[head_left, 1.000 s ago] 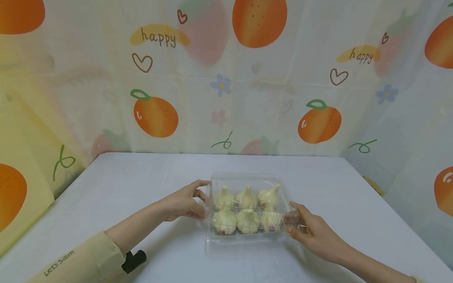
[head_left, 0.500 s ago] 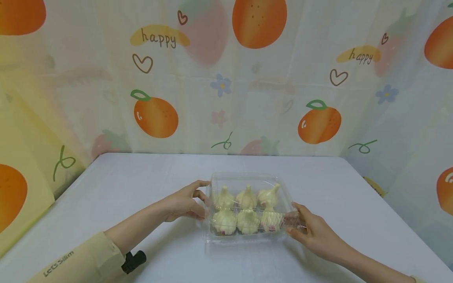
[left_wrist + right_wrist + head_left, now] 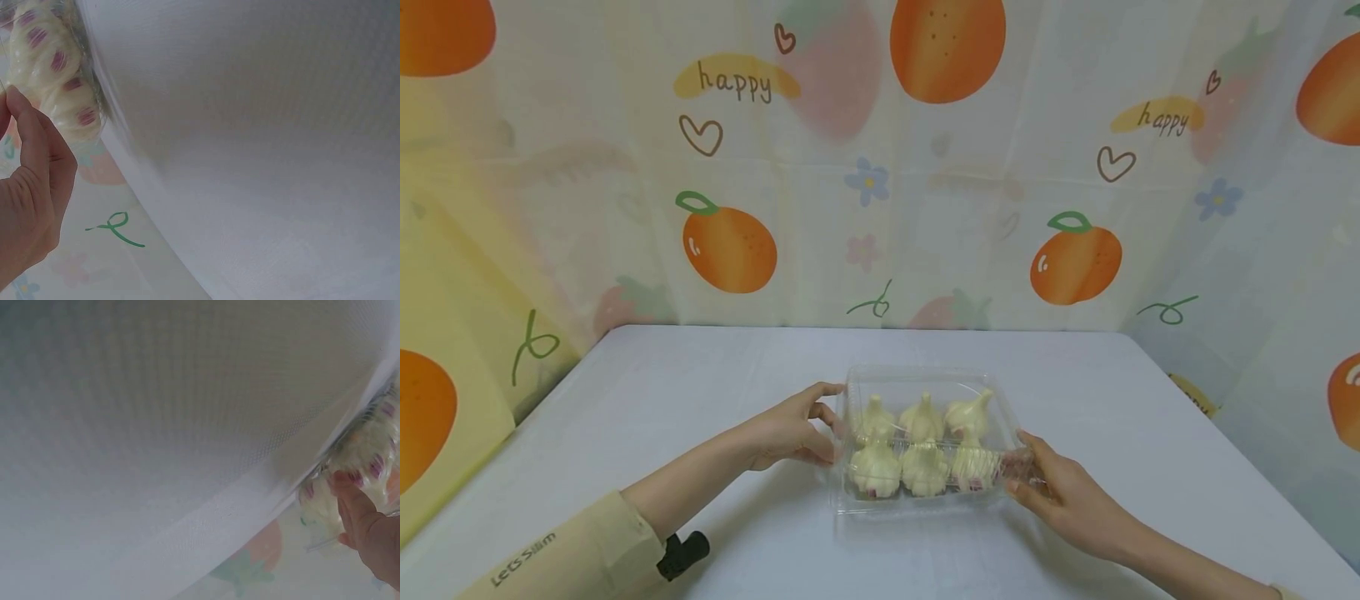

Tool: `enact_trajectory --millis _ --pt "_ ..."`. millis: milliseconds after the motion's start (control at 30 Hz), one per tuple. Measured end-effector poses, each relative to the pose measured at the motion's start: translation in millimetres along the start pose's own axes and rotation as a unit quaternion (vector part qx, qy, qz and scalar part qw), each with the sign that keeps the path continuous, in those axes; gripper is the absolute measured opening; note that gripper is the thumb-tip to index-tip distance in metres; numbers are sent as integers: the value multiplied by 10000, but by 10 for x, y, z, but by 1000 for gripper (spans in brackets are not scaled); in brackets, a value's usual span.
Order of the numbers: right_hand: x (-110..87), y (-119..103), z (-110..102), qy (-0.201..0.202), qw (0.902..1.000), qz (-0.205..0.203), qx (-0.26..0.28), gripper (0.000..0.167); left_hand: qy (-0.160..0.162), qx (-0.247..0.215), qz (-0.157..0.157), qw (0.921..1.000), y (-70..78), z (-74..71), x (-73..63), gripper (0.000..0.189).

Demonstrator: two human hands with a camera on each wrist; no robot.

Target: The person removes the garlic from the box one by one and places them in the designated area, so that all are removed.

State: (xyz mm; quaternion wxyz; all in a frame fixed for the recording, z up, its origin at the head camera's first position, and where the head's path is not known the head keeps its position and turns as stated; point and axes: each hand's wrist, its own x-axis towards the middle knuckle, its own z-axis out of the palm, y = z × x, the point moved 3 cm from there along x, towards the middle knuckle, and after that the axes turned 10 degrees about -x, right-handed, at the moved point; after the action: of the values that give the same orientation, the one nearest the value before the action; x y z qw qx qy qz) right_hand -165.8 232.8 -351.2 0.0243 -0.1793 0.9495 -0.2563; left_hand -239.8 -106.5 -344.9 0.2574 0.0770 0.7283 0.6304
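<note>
We've got both hands on the box (image 3: 917, 377), which sits on the white table (image 3: 752, 554), near the middle, one hand per side. Left hand (image 3: 793, 429): fingers bent and partly spread, holding the left side; index tip is up at the far left corner, thumb lower down. In the left wrist view its fingertips meet the plastic, but the picture's edge cuts part of the grip, so we can't tell exactly how the thumb bears. Right hand (image 3: 1063, 496): thumb on the near side, fingers curled round the right end, gripping it, partly open by the thickness held. Box is clear, ridged band across the middle. Inside we see garlic (image 3: 926, 469), two rows of three, pale, purplish patches in both wrist views. We see a beige sleeve (image 3: 565, 546) on the left arm, black piece (image 3: 683, 554) sticking out at its cuff. Behind the table we have a fruit-print cloth (image 3: 955, 225)
</note>
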Motion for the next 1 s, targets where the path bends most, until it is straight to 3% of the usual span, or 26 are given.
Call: enact_trajectory --millis 400,667,1000 --pt "-19 9 13 -147 9999 1 33 76 28 22 18 10000 0 6 -2 94" --pt "-35 43 18 -55 9994 -294 -197 66 -2 -2 5 10000 -11 -1 -4 93" --pt "-34 52 12 -166 9994 -248 -174 69 1 -35 -15 10000 -6 -9 -2 92"
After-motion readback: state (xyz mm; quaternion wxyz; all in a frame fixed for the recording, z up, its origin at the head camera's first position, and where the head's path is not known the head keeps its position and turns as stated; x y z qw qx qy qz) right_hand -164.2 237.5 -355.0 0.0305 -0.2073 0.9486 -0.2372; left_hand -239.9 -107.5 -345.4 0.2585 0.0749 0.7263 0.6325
